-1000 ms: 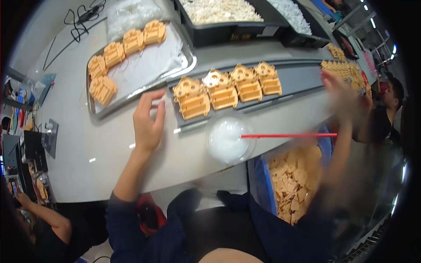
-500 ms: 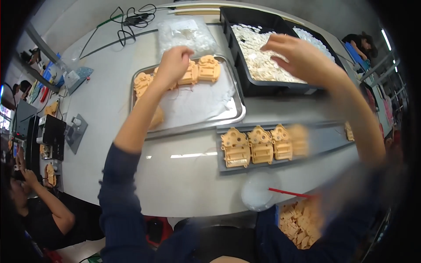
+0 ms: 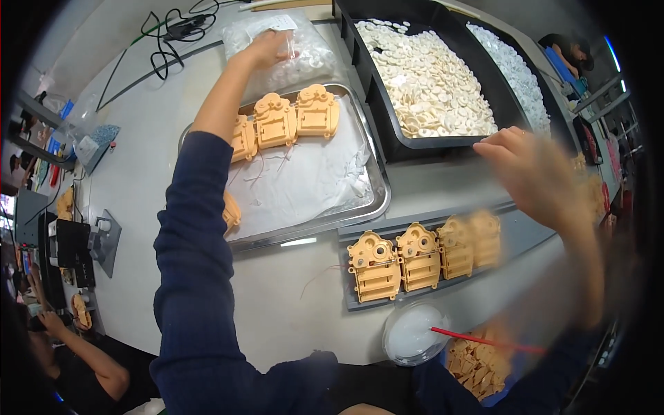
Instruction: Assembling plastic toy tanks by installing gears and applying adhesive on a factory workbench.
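My left hand [image 3: 266,50] is at a clear plastic bag [image 3: 308,61] of small whitish parts, its fingers curled; what they hold, if anything, is hidden. My right hand [image 3: 532,176], partly blurred, hovers past the front corner of the black bin [image 3: 387,142]. Its fingertips are pressed together, and anything between them is too small to name. Small white disc-like pieces [image 3: 436,83] fill that bin. Below my right hand, several orange-tan plastic housings [image 3: 374,266] stand in a row on a grey rail [image 3: 366,302]; the right-hand ones are blurred.
More housings [image 3: 317,112] lie in a paper-lined metal tray [image 3: 377,200]. Clear pieces [image 3: 512,76] fill the bin's right side. A tub of white paste [image 3: 409,333] with a red stick [image 3: 477,339] stands near the front edge, by a box of tan pieces [image 3: 477,366]. Co-workers sit left and far right.
My left hand has moved from above the tray to the plastic bag. My right hand has come out from over the white pieces, down and right toward the rail. The view has shifted.
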`<state>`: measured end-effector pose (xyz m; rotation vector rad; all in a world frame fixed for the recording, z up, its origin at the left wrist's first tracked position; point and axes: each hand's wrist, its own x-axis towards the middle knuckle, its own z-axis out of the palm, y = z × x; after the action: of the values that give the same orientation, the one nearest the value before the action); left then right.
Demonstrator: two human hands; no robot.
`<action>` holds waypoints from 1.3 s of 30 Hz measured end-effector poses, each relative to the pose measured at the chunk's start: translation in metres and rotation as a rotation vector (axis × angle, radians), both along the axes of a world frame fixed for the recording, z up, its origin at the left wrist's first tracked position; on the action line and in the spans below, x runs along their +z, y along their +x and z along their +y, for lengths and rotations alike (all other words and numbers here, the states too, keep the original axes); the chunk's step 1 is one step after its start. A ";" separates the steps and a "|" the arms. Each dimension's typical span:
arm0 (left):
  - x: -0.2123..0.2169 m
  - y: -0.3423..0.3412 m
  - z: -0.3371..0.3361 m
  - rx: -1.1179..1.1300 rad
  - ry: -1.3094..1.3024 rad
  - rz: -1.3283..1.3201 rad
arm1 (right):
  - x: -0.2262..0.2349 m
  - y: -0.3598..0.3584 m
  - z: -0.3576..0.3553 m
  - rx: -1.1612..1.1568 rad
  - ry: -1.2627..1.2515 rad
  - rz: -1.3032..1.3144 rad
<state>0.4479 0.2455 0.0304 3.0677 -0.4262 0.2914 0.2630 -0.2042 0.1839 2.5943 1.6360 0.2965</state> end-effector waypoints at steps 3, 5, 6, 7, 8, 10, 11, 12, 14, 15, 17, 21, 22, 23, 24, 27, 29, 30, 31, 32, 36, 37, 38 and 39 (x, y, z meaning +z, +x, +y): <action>-0.005 0.011 0.009 -0.040 0.011 0.055 | -0.008 0.000 -0.005 -0.014 0.021 0.002; -0.003 0.012 0.006 -0.051 -0.018 0.080 | -0.010 -0.003 -0.009 -0.024 0.027 0.010; -0.003 0.012 0.005 -0.053 -0.016 0.084 | -0.009 -0.006 -0.011 -0.031 0.030 0.012; -0.004 0.011 0.003 -0.040 -0.016 0.054 | -0.010 -0.009 -0.014 -0.032 0.032 0.015; -0.004 0.010 0.003 -0.025 -0.015 0.024 | -0.011 -0.011 -0.018 -0.039 0.041 0.006; -0.002 -0.001 -0.005 -0.011 -0.025 -0.001 | -0.013 -0.014 -0.023 -0.046 0.049 -0.002; -0.002 -0.008 -0.008 0.004 -0.036 -0.028 | -0.013 -0.016 -0.024 -0.033 0.057 -0.020; -0.003 -0.012 -0.010 0.000 -0.038 -0.029 | -0.012 -0.019 -0.026 -0.023 0.062 -0.040; -0.005 -0.018 -0.013 0.051 -0.098 -0.037 | -0.010 -0.024 -0.031 -0.049 0.045 -0.047; -0.005 -0.019 -0.012 0.053 -0.095 -0.033 | -0.011 -0.025 -0.033 -0.065 0.037 -0.048; -0.006 -0.021 -0.008 0.007 -0.082 -0.036 | -0.012 -0.027 -0.036 -0.057 0.060 -0.045; -0.004 -0.005 0.002 -0.108 -0.052 0.102 | -0.009 -0.033 -0.039 -0.073 0.102 -0.055; -0.005 -0.005 -0.006 -0.040 -0.040 0.116 | -0.011 -0.034 -0.040 -0.078 0.099 -0.056; -0.005 -0.005 -0.012 0.027 -0.027 0.130 | -0.012 -0.035 -0.041 -0.098 0.101 -0.047; -0.004 -0.005 -0.009 0.030 -0.023 0.131 | -0.013 -0.036 -0.042 -0.112 0.111 -0.036; 0.001 -0.009 0.000 0.008 0.006 0.065 | -0.015 -0.039 -0.045 -0.073 0.110 -0.032; 0.004 -0.016 0.003 -0.009 -0.087 0.056 | -0.016 -0.039 -0.047 -0.078 0.118 -0.043; 0.004 -0.022 0.001 -0.007 -0.083 0.061 | -0.017 -0.038 -0.049 -0.084 0.126 -0.053; 0.003 -0.029 -0.002 0.047 -0.065 0.037 | -0.020 -0.036 -0.050 -0.083 0.130 -0.047; 0.002 -0.033 -0.004 0.099 -0.047 0.013 | -0.023 -0.034 -0.052 -0.094 0.127 -0.041; 0.012 -0.014 0.008 -0.122 0.170 0.104 | -0.019 -0.037 -0.055 -0.107 0.128 -0.036; 0.013 -0.014 0.011 -0.155 0.071 0.116 | -0.019 -0.038 -0.056 -0.108 0.127 -0.035; 0.015 -0.014 0.014 -0.186 -0.028 0.127 | -0.020 -0.040 -0.056 -0.103 0.131 -0.034; 0.021 -0.016 0.013 -0.191 -0.029 0.129 | -0.021 -0.041 -0.056 -0.104 0.135 -0.031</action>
<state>0.4321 0.2586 0.0513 2.9649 -0.6950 0.0924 0.2220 -0.2599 0.1632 2.7456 1.5156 0.4532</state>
